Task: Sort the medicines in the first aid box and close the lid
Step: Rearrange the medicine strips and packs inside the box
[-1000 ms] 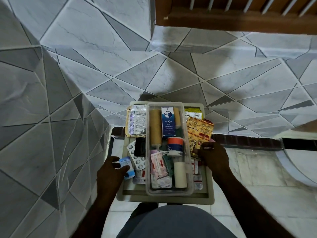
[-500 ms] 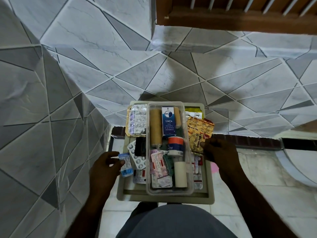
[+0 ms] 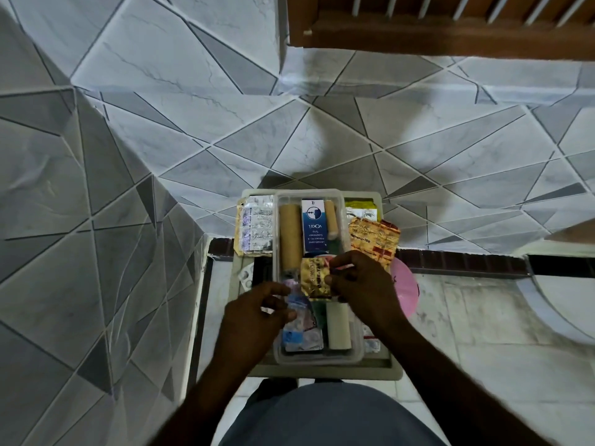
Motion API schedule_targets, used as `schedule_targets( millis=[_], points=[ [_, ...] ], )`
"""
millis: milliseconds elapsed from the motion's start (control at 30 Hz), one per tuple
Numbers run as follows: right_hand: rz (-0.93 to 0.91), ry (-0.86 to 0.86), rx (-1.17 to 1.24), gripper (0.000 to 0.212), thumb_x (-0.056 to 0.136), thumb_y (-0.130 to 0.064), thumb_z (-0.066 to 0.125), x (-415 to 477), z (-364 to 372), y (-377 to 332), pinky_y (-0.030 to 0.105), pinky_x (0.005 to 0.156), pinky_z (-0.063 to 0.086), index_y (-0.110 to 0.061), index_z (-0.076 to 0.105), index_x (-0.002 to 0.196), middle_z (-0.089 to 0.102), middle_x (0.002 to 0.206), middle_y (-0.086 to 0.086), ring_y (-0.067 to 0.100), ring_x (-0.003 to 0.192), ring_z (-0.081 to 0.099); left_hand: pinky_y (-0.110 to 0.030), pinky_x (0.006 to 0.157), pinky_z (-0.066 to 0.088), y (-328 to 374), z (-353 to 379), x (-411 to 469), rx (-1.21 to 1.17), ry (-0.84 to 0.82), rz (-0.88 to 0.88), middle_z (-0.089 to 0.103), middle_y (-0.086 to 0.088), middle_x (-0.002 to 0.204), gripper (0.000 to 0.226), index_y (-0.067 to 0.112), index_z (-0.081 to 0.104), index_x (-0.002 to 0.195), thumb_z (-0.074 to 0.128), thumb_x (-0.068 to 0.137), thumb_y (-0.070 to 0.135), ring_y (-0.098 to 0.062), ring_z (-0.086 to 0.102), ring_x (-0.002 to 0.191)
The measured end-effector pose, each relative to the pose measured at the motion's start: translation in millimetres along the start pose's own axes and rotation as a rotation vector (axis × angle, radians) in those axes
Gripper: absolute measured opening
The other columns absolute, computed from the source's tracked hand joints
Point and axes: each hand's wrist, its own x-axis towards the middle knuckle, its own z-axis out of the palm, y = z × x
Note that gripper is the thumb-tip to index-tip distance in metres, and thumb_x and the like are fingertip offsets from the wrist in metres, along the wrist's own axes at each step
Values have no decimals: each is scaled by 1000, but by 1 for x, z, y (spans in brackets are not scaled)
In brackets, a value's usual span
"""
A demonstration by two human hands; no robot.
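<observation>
Nearest us, our left hand (image 3: 257, 312) pinches a small blue-and-white packet (image 3: 294, 300) over the clear tray (image 3: 354, 355) of the beige first aid box (image 3: 370, 370). Our right hand (image 3: 363, 284) pinches a gold foil strip (image 3: 314, 278). Farther back lie a blue carton (image 3: 314, 226) and tan rolls (image 3: 289, 236).

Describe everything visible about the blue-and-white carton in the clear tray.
The blue-and-white carton is a slim rectangular box, seemingly cardboard, white at its far end with a round blue emblem, blue below with white lettering that reads upside down from this view. It lies flat, lengthwise, at the far end of the clear plastic tray, closed and intact as far as can be seen. A tan roll lies alongside on its left and a shorter tan roll on its right. Neither hand touches it.
</observation>
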Motion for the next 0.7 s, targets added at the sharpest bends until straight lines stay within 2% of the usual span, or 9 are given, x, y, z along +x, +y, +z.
schedule_targets(
  millis=[67, 133, 233, 333, 400, 533, 600, 700],
  points=[
    [-31, -25, -93, 30, 82, -14, 70, 4, 9, 2, 40, 73, 60, -41, 57, 87, 71, 100, -2, 13, 86, 69, -26, 66, 58, -1, 10, 0, 52, -25, 28, 68, 9, 79, 33, 40, 64, 94, 77, 77, 15, -8, 69, 71],
    [-42, -32, -123, 28, 82, -12, 68, 7, 14, 2, 44, 76, 60, -36, 57, 90, 68, 104, -2, 14, 91, 67, -26, 67, 58, -4, 18, 2, 113, -18, 35, 66, 11, 78, 33, 40, 62, 92, 76, 78, 15, -5, 67, 71],
    [-45, -50, -180, 21, 84, -10, 67, 11, 21, 2, 38, 77, 60, -19, 61, 103, 63, 100, -4, 12, 89, 63, -23, 67, 53, -7, 24, 4, 211, 27, 62, 69, 10, 84, 27, 32, 66, 100, 73, 80, 15, -5, 65, 72],
    [-65, -64, -239, 18, 83, -13, 67, 14, 25, 0, 31, 76, 59, -18, 63, 100, 64, 97, -4, 13, 88, 64, -17, 71, 44, -6, 28, 4, 361, 72, 140, 71, 3, 98, 22, 23, 67, 109, 63, 88, 18, -11, 67, 86],
    [-110, -63, -353, 13, 84, -16, 65, 16, 29, 1, 31, 79, 57, -17, 67, 97, 67, 97, -1, 14, 88, 64, -18, 71, 42, -8, 31, 1, 507, 84, 192, 71, 2, 103, 23, 24, 65, 114, 57, 92, 22, -13, 67, 91],
    [-184, -100, -519, 17, 92, -20, 58, 11, 35, 3, 27, 83, 49, -16, 68, 105, 69, 105, 4, 17, 94, 64, -26, 59, 53, -20, 36, -1, 757, 114, 323, 73, 2, 85, 18, 25, 69, 98, 72, 80, 22, -15, 70, 73],
    [-193, -133, -554, 21, 92, -23, 58, 9, 35, 4, 24, 83, 46, -17, 68, 109, 70, 108, 4, 17, 97, 64, -28, 63, 51, -22, 36, 0, 706, 87, 322, 72, -2, 90, 15, 19, 68, 101, 65, 86, 19, -20, 70, 78],
    [-207, -147, -528, 20, 92, -23, 61, 9, 23, -2, 13, 82, 42, -18, 70, 109, 70, 106, -1, 8, 91, 62, -16, 69, 38, -24, 30, 3, 579, 135, 351, 71, 2, 97, 18, 20, 68, 107, 60, 91, 22, -12, 66, 84]
  ],
)
